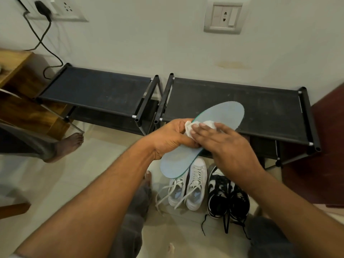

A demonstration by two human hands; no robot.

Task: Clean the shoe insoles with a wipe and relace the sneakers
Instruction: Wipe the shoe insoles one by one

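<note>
A light blue insole (221, 116) is held up in the air above the shoes, tilted with its toe end up and to the right. My left hand (170, 136) grips its middle from the left edge. My right hand (223, 142) lies flat across it and presses a crumpled white wipe (188, 127) onto its surface. On the floor below stand a pair of white sneakers (193, 185) with loose white laces, and to their right a pair of black and white sneakers (227, 196) with loose black laces.
Two low black shoe racks (96, 90) (260, 107) stand side by side against the wall behind the insole. A wooden cabinet (16, 86) is at the left. Another person's bare foot (67, 144) rests on the floor at the left. My legs frame the shoes.
</note>
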